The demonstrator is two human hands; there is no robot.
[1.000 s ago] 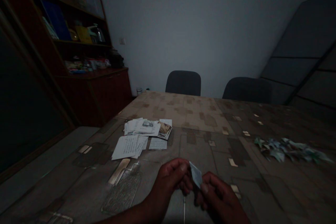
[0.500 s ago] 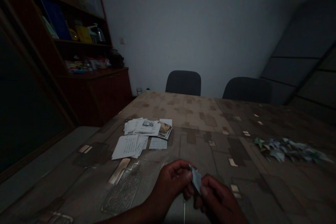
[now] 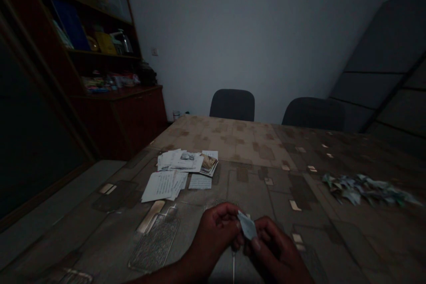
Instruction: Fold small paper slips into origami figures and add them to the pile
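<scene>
One table: big patterned tabletop [image 3: 256,142], brownish patchwork print, takes up most of the view and runs off toward the back wall.

Two chairs: dark office chairs [image 3: 232,105] sit just behind the far edge, pretty much side by side.

Left wall: dark wooden shelf cabinet [image 3: 116,111] past the left edge, packed with folders and random bits.

Left half of table: loose paper sheets [image 3: 162,186] and printed cards [image 3: 188,162] in a messy spread, some overlapping, near the left edge.

Right half of table: heap of small folded blue-green paper scraps [image 3: 362,190] close to the right edge.

Hands: left hand [image 3: 216,230] and right hand [image 3: 276,248] are closed up, both pinching the same piece, just above the near edge.

Held piece: folded paper scrap [image 3: 247,226], pale blue-green, tilted up between the fingertips.

Below hands: thin pale line [image 3: 233,268], can't tell what it is.
</scene>
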